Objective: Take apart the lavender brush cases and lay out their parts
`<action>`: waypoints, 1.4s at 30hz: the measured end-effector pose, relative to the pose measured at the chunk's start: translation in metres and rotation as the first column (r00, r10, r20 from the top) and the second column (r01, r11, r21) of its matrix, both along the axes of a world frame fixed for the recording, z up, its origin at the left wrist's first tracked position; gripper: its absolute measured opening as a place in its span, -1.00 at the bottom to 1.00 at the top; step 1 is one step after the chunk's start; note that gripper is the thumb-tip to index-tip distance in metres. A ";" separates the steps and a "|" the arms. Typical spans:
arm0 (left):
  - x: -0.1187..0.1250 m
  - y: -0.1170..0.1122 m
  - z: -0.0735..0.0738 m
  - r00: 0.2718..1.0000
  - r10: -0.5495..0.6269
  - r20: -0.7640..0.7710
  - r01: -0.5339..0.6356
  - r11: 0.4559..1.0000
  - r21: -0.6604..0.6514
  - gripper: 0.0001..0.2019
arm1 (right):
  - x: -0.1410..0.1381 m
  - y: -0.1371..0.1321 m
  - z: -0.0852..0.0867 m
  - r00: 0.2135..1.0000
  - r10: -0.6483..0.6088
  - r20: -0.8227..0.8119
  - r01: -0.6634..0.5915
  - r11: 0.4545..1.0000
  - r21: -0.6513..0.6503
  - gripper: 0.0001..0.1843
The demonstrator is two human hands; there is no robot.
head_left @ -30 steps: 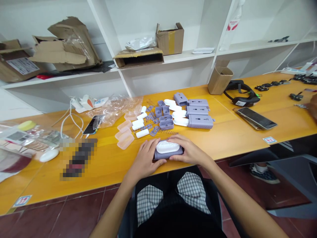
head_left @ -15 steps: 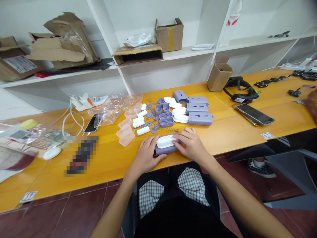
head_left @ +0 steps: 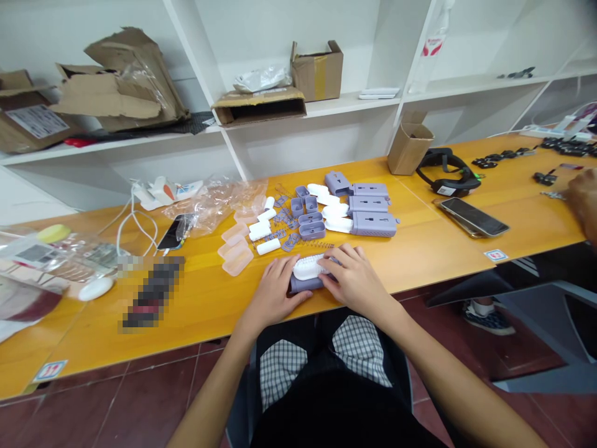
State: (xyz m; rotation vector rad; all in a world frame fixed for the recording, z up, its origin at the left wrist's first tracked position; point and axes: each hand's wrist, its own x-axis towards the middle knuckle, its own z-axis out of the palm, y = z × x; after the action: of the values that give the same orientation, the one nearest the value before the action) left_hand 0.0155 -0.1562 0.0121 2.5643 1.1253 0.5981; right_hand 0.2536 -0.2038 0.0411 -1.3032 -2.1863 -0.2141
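In front of me at the table's near edge lies a purple plastic case [head_left: 303, 285]. A white oval brush head [head_left: 306, 267] with a bristled top rests on it. My left hand [head_left: 274, 292] is closed round the case's left end, thumb along the near side. My right hand [head_left: 357, 277] grips the brush head's right end from above, its fingertips partly hiding it. Beyond them lie small purple cups [head_left: 311, 230], springs [head_left: 321, 243], white rollers [head_left: 268, 246] and clear pinkish trays [head_left: 237, 259]. White brush heads [head_left: 337, 225] lie against several purple cases [head_left: 374, 224].
To the right are a phone [head_left: 474, 216], a black headset [head_left: 450, 174] and a co-worker's hand [head_left: 583, 196]. Crumpled plastic bags [head_left: 209, 202], a second phone [head_left: 175, 233] and white cables lie left. A cardboard box [head_left: 410, 146] stands at the back, below shelves holding more boxes.
The view has turned slightly right. My right hand's fingers have shifted a little left along the brush head. More of the co-worker's hand shows at the right edge. My left hand keeps its hold.
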 end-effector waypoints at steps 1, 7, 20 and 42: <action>0.000 0.000 -0.001 1.000 0.005 0.000 -0.005 1.000 -0.002 -0.22 | -0.002 0.001 -0.002 1.000 -0.003 -0.007 0.003 1.000 -0.005 -0.78; 0.000 -0.001 0.000 1.000 0.020 -0.007 -0.020 1.000 -0.021 -0.21 | -0.009 0.006 -0.011 0.995 -0.026 -0.097 0.026 1.000 -0.003 -0.81; -0.001 -0.001 0.007 1.000 -0.012 -0.015 0.011 1.000 -0.020 -0.20 | 0.003 0.015 -0.013 0.963 0.214 -0.163 -0.205 0.976 0.071 -0.74; -0.006 0.000 0.014 0.995 -0.104 0.011 0.104 0.986 -0.129 -0.20 | 0.025 0.021 -0.021 0.751 0.223 -0.622 -0.497 0.811 -0.309 -0.57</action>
State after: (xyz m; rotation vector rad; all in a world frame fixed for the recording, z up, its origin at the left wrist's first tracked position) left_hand 0.0093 -0.1565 0.0266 2.4914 0.9879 0.4884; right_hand 0.2791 -0.1824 0.0202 -0.9371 -1.9538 0.8071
